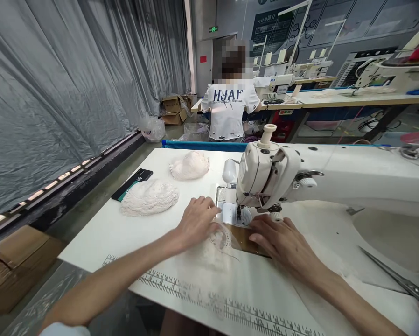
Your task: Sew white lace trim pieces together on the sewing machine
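I sit at a white sewing machine (300,179) on a white table (125,233). A small piece of white lace fabric (220,240) lies in front of the needle. My left hand (195,221) rests on its left side, fingers curled and pressing it down by the needle plate (230,212). On the right side of the fabric my right hand (281,238) lies flat with its fingers stretched toward the presser foot.
Two heaps of white lace pieces (149,197) (190,165) and a black phone (131,184) lie at the table's left. Scissors (398,277) lie at the right. A ruler scale (230,310) runs along the near edge. A person in a white T-shirt (229,109) stands ahead with their back to me.
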Demonstrator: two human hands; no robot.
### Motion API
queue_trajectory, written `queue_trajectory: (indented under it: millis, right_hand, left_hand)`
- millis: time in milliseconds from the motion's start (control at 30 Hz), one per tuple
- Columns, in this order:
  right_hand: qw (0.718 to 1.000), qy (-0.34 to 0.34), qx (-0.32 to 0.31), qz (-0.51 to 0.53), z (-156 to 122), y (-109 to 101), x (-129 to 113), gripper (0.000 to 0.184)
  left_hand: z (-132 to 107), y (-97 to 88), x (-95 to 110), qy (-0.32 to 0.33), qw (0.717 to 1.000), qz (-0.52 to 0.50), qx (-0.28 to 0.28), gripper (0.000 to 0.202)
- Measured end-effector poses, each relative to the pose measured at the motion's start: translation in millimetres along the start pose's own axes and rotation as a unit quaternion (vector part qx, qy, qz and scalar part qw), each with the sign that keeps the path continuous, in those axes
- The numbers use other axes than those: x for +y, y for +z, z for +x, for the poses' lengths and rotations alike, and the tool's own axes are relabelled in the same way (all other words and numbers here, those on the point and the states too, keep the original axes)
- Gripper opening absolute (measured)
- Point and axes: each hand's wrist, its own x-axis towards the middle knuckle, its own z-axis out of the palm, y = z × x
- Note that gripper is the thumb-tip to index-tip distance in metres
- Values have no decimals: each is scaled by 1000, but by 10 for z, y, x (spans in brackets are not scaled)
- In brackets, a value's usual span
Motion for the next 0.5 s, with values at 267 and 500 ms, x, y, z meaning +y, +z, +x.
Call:
queue_trajectory:
  millis: [267, 500]
  right_hand:
    - [989, -12, -93, 112, 57, -196, -479, 51]
    - [925, 56, -114, 358, 106, -152, -922, 29]
  left_hand:
    - [-66, -134, -133, -76, 976, -184, -88, 25]
    - [-536, -510, 86, -104, 918, -361, -128, 29]
